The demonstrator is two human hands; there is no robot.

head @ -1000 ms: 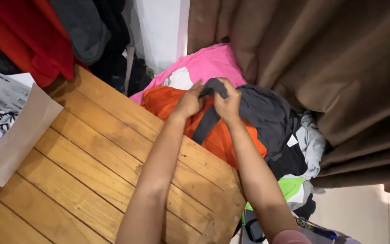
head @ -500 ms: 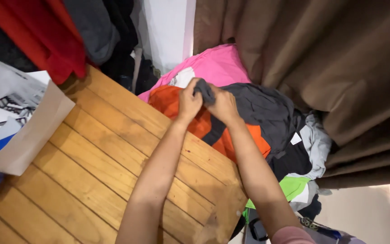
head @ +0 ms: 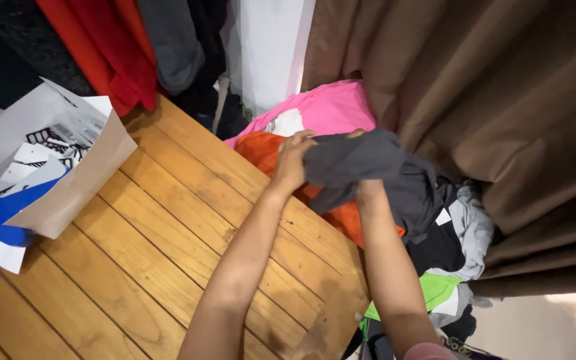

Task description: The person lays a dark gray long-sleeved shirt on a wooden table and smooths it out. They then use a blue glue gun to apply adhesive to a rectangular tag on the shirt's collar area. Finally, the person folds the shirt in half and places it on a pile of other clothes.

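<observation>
grey garment (head: 355, 163) gripped by left hand (head: 293, 160); right hand (head: 368, 190) hidden beneath, grip unclear.

An open cardboard box (head: 68, 180) sits on the wooden table (head: 168, 240) at its left edge. Its outside is plain brown, its inner flaps white, one flap standing up at the back. Inside the box lie white sheets printed with black shapes (head: 41, 150) and a bright blue piece (head: 1, 213) sticking out at the left.
</observation>
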